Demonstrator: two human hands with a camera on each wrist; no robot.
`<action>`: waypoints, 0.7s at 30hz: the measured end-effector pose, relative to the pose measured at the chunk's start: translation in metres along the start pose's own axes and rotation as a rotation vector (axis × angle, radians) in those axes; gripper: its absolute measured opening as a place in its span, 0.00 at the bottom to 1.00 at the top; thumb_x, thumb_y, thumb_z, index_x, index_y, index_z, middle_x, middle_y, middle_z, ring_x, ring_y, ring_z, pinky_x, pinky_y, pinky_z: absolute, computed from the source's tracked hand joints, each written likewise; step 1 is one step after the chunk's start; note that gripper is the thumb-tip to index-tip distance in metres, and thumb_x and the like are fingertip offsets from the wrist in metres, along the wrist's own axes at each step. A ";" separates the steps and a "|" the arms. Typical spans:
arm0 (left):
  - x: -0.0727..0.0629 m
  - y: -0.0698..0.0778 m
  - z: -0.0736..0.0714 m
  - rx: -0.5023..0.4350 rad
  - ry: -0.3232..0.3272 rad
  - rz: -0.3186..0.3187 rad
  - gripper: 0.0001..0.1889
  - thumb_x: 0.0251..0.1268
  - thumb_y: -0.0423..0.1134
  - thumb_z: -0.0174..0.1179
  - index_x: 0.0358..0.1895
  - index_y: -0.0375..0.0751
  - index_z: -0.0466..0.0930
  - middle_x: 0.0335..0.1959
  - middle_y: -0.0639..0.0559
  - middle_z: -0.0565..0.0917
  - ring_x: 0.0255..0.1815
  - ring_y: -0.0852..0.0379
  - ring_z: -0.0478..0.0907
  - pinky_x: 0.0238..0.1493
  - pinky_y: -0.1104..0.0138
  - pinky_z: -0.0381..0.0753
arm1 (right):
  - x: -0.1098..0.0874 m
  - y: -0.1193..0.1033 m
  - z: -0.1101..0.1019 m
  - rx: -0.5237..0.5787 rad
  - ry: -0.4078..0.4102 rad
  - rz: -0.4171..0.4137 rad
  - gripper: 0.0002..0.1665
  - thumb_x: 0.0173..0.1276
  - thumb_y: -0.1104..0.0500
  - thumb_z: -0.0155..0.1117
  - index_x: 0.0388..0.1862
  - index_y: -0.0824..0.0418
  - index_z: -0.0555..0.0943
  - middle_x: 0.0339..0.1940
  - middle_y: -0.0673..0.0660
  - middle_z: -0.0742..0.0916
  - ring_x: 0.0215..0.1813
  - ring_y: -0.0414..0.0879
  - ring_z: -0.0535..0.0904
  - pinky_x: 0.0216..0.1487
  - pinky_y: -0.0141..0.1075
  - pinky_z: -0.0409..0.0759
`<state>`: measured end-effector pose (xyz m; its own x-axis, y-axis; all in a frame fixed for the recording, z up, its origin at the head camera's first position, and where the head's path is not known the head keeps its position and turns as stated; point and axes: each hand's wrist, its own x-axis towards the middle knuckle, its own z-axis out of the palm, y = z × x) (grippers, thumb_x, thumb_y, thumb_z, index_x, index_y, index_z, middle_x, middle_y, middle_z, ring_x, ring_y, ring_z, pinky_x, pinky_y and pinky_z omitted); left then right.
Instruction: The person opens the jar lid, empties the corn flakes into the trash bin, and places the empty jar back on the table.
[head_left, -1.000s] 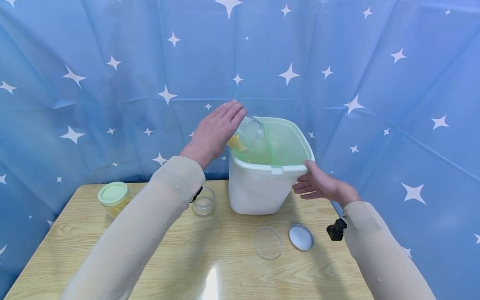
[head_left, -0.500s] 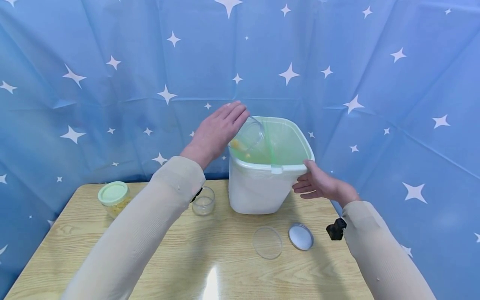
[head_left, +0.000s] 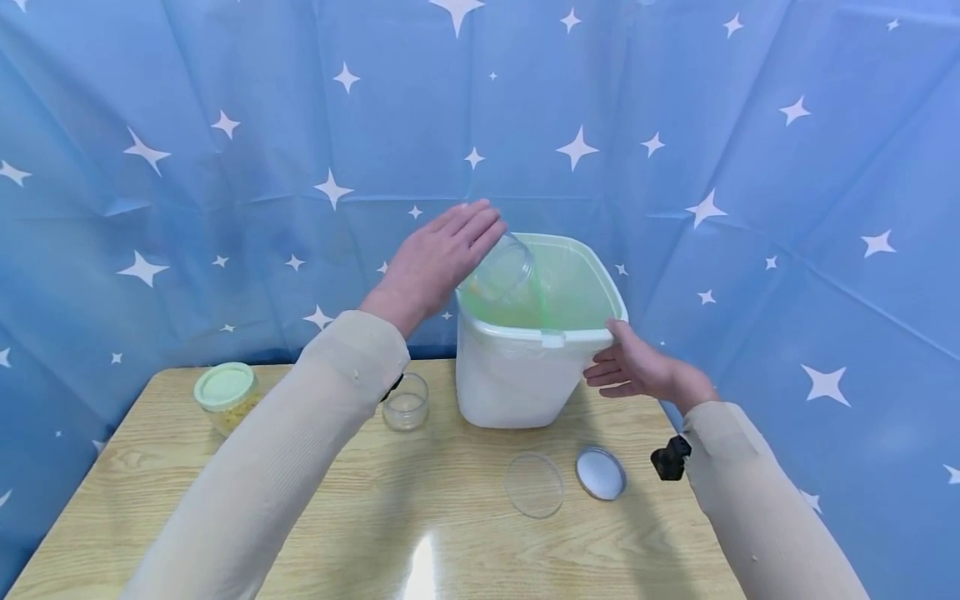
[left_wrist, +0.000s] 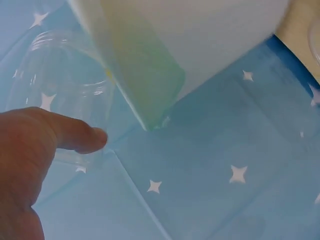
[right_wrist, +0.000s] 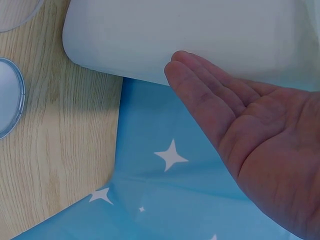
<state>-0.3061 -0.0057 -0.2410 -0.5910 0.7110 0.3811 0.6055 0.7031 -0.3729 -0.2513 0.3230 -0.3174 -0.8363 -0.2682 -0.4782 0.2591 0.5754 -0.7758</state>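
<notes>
My left hand [head_left: 435, 262] holds a clear jar [head_left: 508, 268] tipped over the left side of a white bin [head_left: 517, 383] with a pale green see-through top. In the left wrist view, the thumb lies along the jar [left_wrist: 62, 70], its mouth near the bin's edge; a speck of yellow shows there. Faint yellow shows by the jar in the head view. My right hand [head_left: 637, 362] rests at the bin's front right corner, thumb at the rim. Its fingers [right_wrist: 200, 95] extend fairly straight beside the wall in the right wrist view; the thumb is hidden there.
Left on the wooden table [head_left: 315, 517] stands a green-lidded jar [head_left: 227, 396] of yellow pieces. Another clear jar [head_left: 406, 404] stands left of the bin. A clear disc [head_left: 534, 486] and a silver-rimmed lid [head_left: 601, 473] lie in front. A blue star-patterned curtain [head_left: 247, 192] hangs behind.
The yellow pieces seen in the held jar have nearly all gone from it. My left hand and the jar have shifted slightly right and tilted further. My right hand stays put.
</notes>
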 end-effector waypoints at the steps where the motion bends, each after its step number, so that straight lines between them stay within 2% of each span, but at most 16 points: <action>1: 0.000 0.000 0.000 0.006 0.001 0.013 0.44 0.56 0.22 0.60 0.76 0.42 0.51 0.78 0.46 0.56 0.81 0.49 0.46 0.81 0.61 0.43 | 0.000 0.000 0.000 0.001 -0.001 0.000 0.58 0.71 0.27 0.13 0.74 0.75 0.52 0.71 0.76 0.66 0.71 0.65 0.67 0.69 0.51 0.72; 6: -0.001 -0.004 -0.001 -0.010 0.030 0.028 0.44 0.55 0.22 0.61 0.76 0.42 0.52 0.77 0.47 0.57 0.80 0.50 0.48 0.81 0.60 0.44 | 0.000 0.000 0.001 0.008 0.001 0.003 0.59 0.70 0.26 0.13 0.74 0.76 0.50 0.71 0.76 0.67 0.72 0.65 0.67 0.70 0.51 0.71; 15: -0.005 -0.006 0.002 -0.074 0.085 0.020 0.41 0.56 0.18 0.55 0.75 0.41 0.54 0.76 0.47 0.59 0.80 0.49 0.49 0.81 0.61 0.44 | 0.000 -0.001 0.001 0.002 -0.006 0.004 0.59 0.70 0.26 0.12 0.75 0.76 0.49 0.72 0.76 0.66 0.73 0.66 0.65 0.70 0.52 0.71; 21: -0.012 -0.009 0.004 -0.124 0.122 0.005 0.41 0.53 0.15 0.53 0.74 0.40 0.56 0.75 0.46 0.61 0.80 0.49 0.51 0.81 0.62 0.45 | 0.000 0.000 0.001 0.003 0.000 0.011 0.59 0.70 0.26 0.12 0.75 0.76 0.50 0.72 0.76 0.66 0.72 0.65 0.67 0.70 0.52 0.71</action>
<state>-0.3067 -0.0205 -0.2459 -0.5232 0.7027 0.4822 0.6739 0.6875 -0.2708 -0.2510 0.3223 -0.3178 -0.8337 -0.2617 -0.4862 0.2692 0.5762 -0.7717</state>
